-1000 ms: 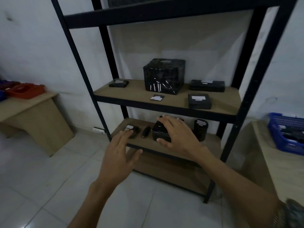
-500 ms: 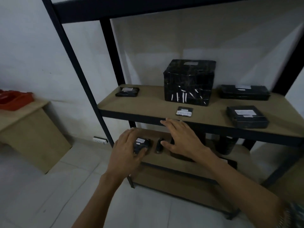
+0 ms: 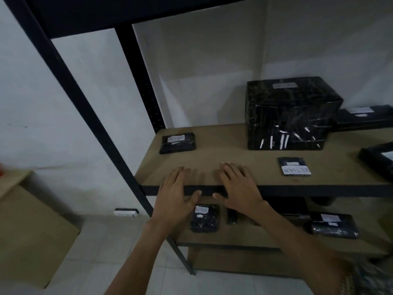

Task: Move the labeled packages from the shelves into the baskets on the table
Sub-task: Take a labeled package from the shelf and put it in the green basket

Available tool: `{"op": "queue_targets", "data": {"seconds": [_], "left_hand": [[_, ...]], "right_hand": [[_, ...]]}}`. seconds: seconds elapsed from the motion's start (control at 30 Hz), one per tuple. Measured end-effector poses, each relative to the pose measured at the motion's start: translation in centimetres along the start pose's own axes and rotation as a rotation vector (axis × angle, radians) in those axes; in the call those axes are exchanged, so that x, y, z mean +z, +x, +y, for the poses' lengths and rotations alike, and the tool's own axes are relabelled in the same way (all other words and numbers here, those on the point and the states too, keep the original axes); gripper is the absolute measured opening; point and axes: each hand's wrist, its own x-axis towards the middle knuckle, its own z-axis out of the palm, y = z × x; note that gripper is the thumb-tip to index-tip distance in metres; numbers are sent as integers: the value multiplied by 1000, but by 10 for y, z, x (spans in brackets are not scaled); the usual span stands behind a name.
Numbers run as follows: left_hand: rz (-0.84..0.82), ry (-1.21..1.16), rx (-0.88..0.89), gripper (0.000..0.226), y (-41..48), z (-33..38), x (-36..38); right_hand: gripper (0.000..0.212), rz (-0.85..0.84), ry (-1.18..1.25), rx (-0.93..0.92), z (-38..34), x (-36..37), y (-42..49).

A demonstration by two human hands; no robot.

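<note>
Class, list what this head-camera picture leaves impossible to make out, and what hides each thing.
- Baskets and table: out of frame.
- Flat package: cut off by the right edge.
- Small package label on the lower shelf: too blurred to read.
- Lower-shelf items behind the right hand: hidden by hand and forearm.

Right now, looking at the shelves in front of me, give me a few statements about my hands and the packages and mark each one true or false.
1. Both hands are empty. True: the left hand and right hand are open and flat, holding nothing.
2. The big wrapped box sits on the lower shelf. False: it stands on the middle shelf.
3. A flat package labelled RETURN lies in front of the big box. True.
4. The right hand grips the small package on the lower shelf. False: that package lies untouched below the hands.
5. A labelled package lies near the shelf's left back corner. True.
</note>
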Motion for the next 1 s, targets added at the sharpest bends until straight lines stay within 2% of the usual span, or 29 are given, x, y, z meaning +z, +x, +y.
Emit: {"op": "queue_targets", "data": {"seconds": [0.27,0.4,0.5,0.63,0.87,1.0], "left_hand": [[-110,-38,36,68,99,-46,16],[-138,68,55,88,152,-66,22],[-228,162,-13,104,178,-76,29],[-352,205,-45,113,193,-89,32],[-273,308,51,111,186,-94,36],[-329,365,71,113,173,-83,32]], "right_hand": [[62,141,-25,28,1,21,3],[62,160,-14,41,1,26,2],[62,172,-14,39,2,29,1],[61,203,-13,36,2,32,2],[62,213,-18,41,2,33,2],[63,208,-32,52,0,29,2]]}}
